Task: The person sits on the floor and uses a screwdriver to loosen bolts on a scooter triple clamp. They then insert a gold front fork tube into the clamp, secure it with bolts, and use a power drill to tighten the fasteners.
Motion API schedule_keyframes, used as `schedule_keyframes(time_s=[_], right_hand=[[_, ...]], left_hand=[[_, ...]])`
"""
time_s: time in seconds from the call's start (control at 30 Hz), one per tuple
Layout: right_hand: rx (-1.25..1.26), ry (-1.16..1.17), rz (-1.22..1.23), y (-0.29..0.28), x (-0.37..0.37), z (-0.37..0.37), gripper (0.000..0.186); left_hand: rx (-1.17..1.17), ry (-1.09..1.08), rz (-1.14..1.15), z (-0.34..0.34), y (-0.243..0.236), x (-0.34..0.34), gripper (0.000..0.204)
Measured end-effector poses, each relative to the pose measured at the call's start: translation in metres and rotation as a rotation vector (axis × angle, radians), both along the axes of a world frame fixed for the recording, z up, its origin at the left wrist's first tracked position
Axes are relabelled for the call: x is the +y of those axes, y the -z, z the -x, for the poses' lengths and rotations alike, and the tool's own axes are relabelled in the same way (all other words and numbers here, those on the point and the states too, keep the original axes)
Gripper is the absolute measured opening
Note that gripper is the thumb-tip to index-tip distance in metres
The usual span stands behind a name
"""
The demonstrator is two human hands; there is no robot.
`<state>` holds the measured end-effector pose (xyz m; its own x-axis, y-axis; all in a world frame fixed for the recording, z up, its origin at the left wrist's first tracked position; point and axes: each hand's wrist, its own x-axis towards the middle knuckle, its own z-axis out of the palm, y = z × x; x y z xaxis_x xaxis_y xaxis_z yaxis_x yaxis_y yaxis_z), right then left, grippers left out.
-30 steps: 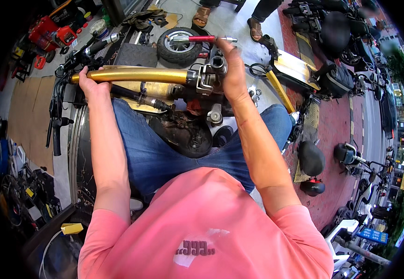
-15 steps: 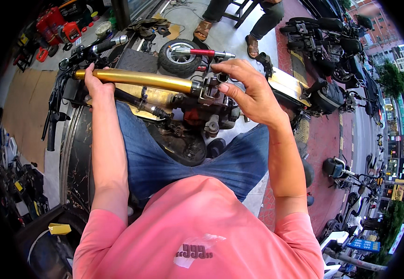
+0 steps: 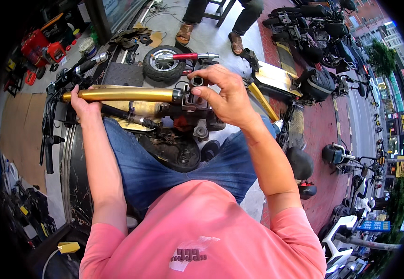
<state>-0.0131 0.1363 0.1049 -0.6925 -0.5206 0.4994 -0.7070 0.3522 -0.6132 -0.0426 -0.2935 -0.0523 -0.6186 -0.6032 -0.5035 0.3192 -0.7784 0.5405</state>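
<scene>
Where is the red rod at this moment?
In the head view's upper part, slightly left of centre, the red rod partly overlaps the wheel, beyond the right hand.

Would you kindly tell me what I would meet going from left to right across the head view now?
Brown sheet, left hand (holding the gold tube), small black-tyred wheel, right hand, dark rounded object, blue sign.

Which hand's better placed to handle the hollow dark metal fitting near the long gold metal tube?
Probably the right hand: its thumb and forefinger are at the hollow dark metal fitting. The left hand grips the long gold metal tube toward its left end.
</scene>
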Motion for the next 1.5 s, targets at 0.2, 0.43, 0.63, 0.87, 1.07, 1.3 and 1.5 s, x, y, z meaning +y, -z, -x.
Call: schedule_keyframes(time_s=[0.2, 0.43, 0.63, 0.87, 1.07, 1.3, 1.5], right_hand=[[0.190, 0.295, 0.147, 0.020, -0.018, -0.009, 0.039], [0.010, 0.072, 0.129, 0.001, -0.006, -0.008, 0.036], [-0.037, -0.098, 0.006, -0.006, 0.005, 0.002, 0.029], [0.102, 0.253, 0.126, 0.010, -0.005, -0.005, 0.041], [-0.077, 0.135, 0.153, -0.002, -0.005, -0.009, 0.041], [-0.126, 0.001, 0.002, -0.004, 0.007, -0.002, 0.027], [0.080, 0.285, 0.044, 0.007, -0.011, -0.009, 0.036]], left_hand=[[-0.027, 0.043, 0.038, 0.002, 0.008, -0.013, 0.048], [-0.097, 0.017, 0.040, 0.002, 0.002, -0.005, 0.048], [-0.087, 0.054, 0.051, 0.003, 0.013, -0.023, 0.048], [-0.080, 0.042, 0.089, 0.005, 0.006, -0.014, 0.047], [-0.074, 0.063, 0.070, 0.000, 0.004, -0.015, 0.043], [-0.042, 0.068, 0.015, 0.003, 0.006, -0.010, 0.042], [-0.034, -0.002, 0.009, 0.001, -0.003, 0.000, 0.046]])
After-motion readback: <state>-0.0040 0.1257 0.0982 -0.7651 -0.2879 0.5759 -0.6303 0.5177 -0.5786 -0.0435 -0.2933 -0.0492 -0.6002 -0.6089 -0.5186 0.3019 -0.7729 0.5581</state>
